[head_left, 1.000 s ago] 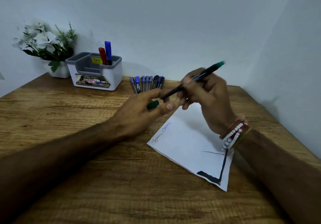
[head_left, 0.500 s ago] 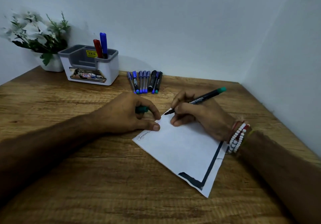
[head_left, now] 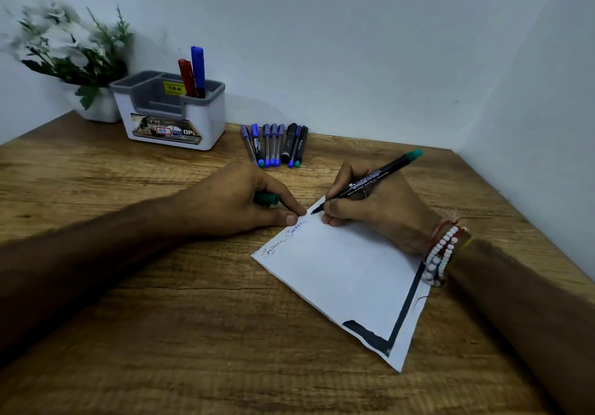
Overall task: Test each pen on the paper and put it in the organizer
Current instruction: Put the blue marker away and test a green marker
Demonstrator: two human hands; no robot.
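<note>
A wood-grain tabletop (head_left: 161, 334) fits into a corner of pale walls (head_left: 322, 44). The paper (head_left: 347, 279) lies askew on it, black-banded along its near edges. At the paper's eleven o'clock stands a white-and-grey organizer (head_left: 170, 115) holding a red pen (head_left: 186, 76) and a blue pen (head_left: 198, 70) upright. A row of pens (head_left: 275, 145) lies at its three o'clock. The right hand (head_left: 376, 208) has its grip closed round a black pen (head_left: 370, 182), tip on the paper's twelve o'clock corner, green end toward two o'clock. At the tip's nine o'clock the left hand (head_left: 238, 202) grips a green cap (head_left: 266, 198), fingertips at the paper's edge.
</note>
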